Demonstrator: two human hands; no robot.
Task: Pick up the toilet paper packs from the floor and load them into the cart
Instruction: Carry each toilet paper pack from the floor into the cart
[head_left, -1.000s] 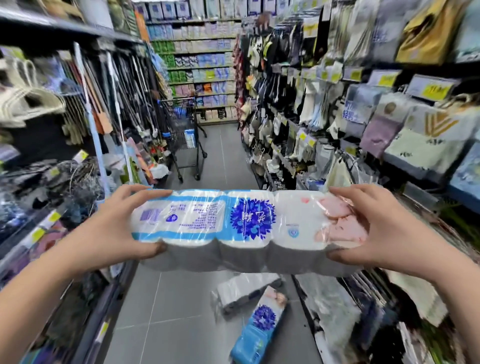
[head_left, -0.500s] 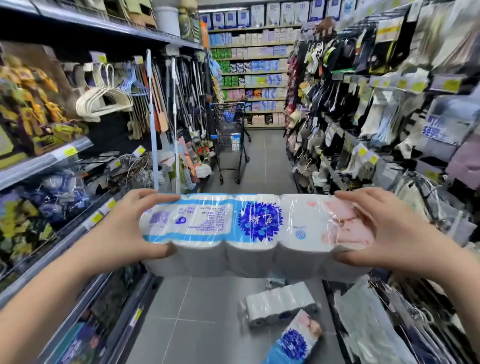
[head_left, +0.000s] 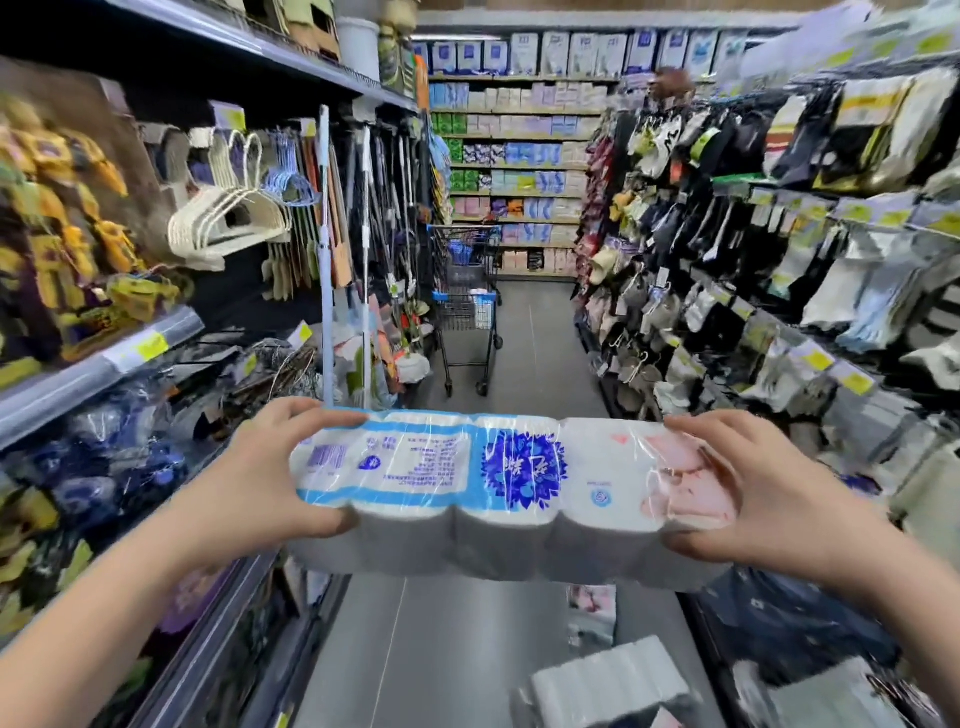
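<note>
I hold a long toilet paper pack (head_left: 493, 488), white with a blue band and a blue flower print, level in front of me at chest height. My left hand (head_left: 260, 483) grips its left end and my right hand (head_left: 763, 493) grips its right end, fingers over the top and thumbs underneath. The shopping cart (head_left: 467, 306), dark wire with blue trim, stands further down the aisle on the left side, well beyond the pack. Two more toilet paper packs lie on the floor below: a white one (head_left: 608, 686) at the lower right and another (head_left: 592, 613) just behind it.
The grey floor (head_left: 441, 649) runs as a narrow aisle to the cart. On the left, shelves (head_left: 156, 343) carry hangers, mops and brooms. Racks (head_left: 779, 260) of socks and slippers hang on the right. Tissue shelving (head_left: 519, 156) closes the far end.
The view has lifted and moved forward down the aisle; the cart appears closer and more central. The packs on the floor have slid toward the bottom edge. Both hands keep the same grip.
</note>
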